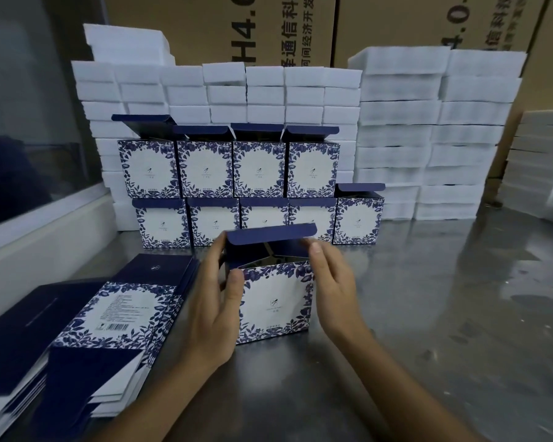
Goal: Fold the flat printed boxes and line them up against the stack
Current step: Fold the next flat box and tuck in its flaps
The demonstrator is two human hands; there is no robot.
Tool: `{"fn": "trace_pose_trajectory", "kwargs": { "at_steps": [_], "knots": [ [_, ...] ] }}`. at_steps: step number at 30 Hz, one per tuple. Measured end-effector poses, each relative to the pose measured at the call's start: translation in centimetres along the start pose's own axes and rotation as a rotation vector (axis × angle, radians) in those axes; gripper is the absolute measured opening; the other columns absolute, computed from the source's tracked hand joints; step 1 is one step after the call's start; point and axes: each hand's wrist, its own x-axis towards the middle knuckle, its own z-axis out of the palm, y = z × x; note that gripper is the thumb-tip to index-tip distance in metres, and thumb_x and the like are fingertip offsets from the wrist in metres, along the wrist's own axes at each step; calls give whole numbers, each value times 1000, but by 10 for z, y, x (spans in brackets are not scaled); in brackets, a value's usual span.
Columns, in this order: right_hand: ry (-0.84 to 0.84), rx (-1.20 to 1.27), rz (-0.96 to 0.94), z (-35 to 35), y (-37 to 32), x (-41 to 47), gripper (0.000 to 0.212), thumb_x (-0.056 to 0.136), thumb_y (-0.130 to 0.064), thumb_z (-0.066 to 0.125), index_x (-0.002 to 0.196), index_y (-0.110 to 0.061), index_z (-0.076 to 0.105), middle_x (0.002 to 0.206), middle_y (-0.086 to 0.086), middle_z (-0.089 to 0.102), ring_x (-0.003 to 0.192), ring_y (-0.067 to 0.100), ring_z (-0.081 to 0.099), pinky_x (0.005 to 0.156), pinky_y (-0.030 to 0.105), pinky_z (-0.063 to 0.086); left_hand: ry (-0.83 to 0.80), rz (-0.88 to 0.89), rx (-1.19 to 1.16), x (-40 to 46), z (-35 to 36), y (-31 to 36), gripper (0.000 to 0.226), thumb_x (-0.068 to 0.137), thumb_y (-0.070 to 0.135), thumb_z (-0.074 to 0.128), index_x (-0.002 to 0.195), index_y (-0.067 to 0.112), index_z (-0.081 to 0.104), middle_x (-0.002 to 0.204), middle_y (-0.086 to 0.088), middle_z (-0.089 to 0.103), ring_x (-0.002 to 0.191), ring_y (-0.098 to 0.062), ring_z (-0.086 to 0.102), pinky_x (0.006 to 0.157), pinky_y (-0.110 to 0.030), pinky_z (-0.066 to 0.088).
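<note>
A folded blue-and-white floral box (273,303) stands upright on the steel table (428,314), its dark blue lid flap raised. My left hand (213,309) grips its left side, thumb on the front face and fingers at the top left corner. My right hand (331,282) is at the box's right side, thumb near the top right corner, fingers fairly straight. Behind it, several folded boxes (259,169) stand in two rows with lids up. A pile of flat printed boxes (87,330) lies at the left.
White foam blocks (428,135) are stacked in tall columns behind the rows, with more foam (537,161) at the far right. Brown cartons (300,27) stand behind them. A glass partition (29,122) and white ledge run along the left.
</note>
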Motion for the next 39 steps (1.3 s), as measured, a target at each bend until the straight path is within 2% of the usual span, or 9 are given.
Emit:
{"fn": "trace_pose_trajectory", "kwargs": {
  "at_steps": [4, 10, 16, 21, 24, 29, 32, 34, 39],
  "knots": [
    [-5, -67, -47, 2, -1, -2, 17, 91, -44, 53, 95, -33, 66, 105, -5, 59, 97, 6, 61, 84, 25, 51, 80, 33, -31, 1, 1, -1, 35, 96, 28, 42, 129, 32, 34, 124, 11, 52, 110, 14, 52, 82, -1, 40],
    [30, -86, -84, 3, 0, -4, 17, 86, -52, 57, 95, -38, 62, 100, -16, 59, 98, 13, 62, 87, 48, 53, 85, 29, 9, 3, -3, -6, 46, 95, 37, 45, 138, 37, 30, 129, 14, 48, 110, 17, 49, 83, 0, 38],
    [-12, -37, -68, 0, -6, -4, 40, 92, -40, 59, 127, -55, 45, 111, -28, 57, 103, 8, 62, 78, 23, 55, 69, 98, 47, 3, -5, -8, 36, 95, 50, 40, 131, 49, 35, 121, 12, 52, 102, 8, 55, 77, -3, 42],
    [-46, -63, -145, -4, -8, -4, 38, 87, -12, 43, 113, -28, 65, 117, 3, 61, 108, 10, 58, 88, 23, 48, 47, 123, 40, 2, -7, -14, 33, 98, 46, 40, 128, 32, 40, 113, 35, 55, 100, 9, 57, 77, -2, 41],
    [-57, -25, -123, -8, -10, -3, 43, 82, -7, 38, 109, -15, 70, 121, 8, 59, 115, 10, 56, 99, 22, 42, 60, 147, 53, 2, -7, -18, 32, 98, 41, 43, 125, 24, 43, 119, 32, 52, 107, 14, 52, 81, 0, 40],
    [-75, 16, -89, -10, -9, -3, 45, 80, -8, 36, 105, -7, 74, 125, 9, 62, 118, 6, 56, 100, 21, 43, 78, 134, 177, 6, -9, -26, 24, 95, 43, 44, 116, 35, 48, 123, 9, 49, 117, -5, 50, 92, -30, 47],
    [-33, -159, -155, -5, -7, -5, 31, 90, -17, 48, 106, -15, 74, 121, 0, 63, 115, 3, 57, 98, 19, 42, 71, 187, 247, 6, -9, -27, 23, 97, 43, 42, 114, 33, 54, 128, 13, 44, 113, 4, 49, 85, -17, 46],
    [18, -393, -322, 0, -4, -6, 24, 92, -21, 57, 106, -13, 75, 117, 0, 64, 114, 11, 58, 99, 29, 44, 68, 221, 275, 7, -8, -27, 23, 99, 37, 42, 114, 26, 55, 130, 10, 45, 113, 6, 49, 82, -19, 48],
    [59, -689, -553, 23, -3, -14, 18, 94, -26, 61, 104, -22, 75, 111, -4, 67, 105, 20, 62, 85, 47, 44, 98, 294, 352, 7, -4, -26, 20, 99, 20, 47, 110, 11, 61, 127, -3, 52, 105, -8, 55, 81, -18, 48]
  ]
}}
